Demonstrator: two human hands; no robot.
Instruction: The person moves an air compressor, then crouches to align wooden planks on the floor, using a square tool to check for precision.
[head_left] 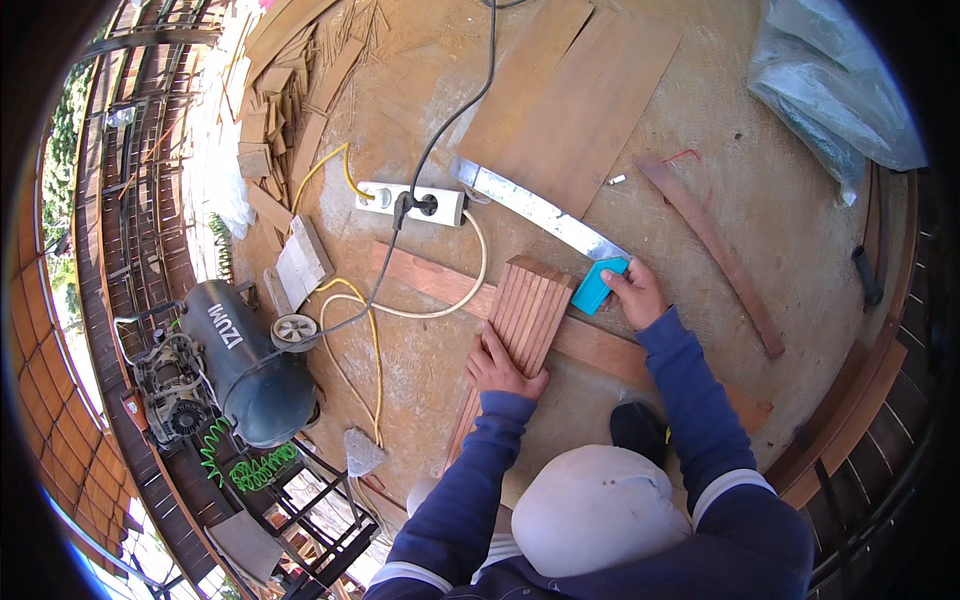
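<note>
A bundle of narrow reddish-brown wooden strips lies side by side, its far end over a flat plank. Across the bundle rests my left hand, gripping it with fingers on the left side and thumb on the right. My right hand pinches the teal handle of a try square between thumb and fingers. The square's long metal blade points away to the far left, held just right of the bundle's far end. Whether the handle touches the strips I cannot tell.
A white power strip with black, yellow and cream cables sits ahead on the left. Further left stands a dark air compressor. Wide boards, scrap wood, a curved strip and plastic sheeting lie around.
</note>
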